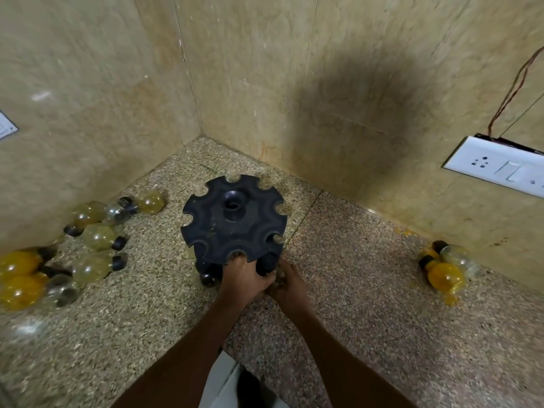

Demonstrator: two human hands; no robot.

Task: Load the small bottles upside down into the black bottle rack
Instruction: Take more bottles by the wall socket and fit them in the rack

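Rack, black plastic (234, 219), stiff, light, standing on worktop (353, 290) corner | bottles (97, 237) scattered left and right, smooth, light, likely slippery; grip at waist | left hand (243, 276) fingers curled at rack's near rim slot | right hand (290, 285) fingers apparently clenched on something, blurred.

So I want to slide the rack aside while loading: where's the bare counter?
Bare counter lies between the rack and the right bottles, and near you on the left. It is crowded left of the rack, where bottles lie along the wall.
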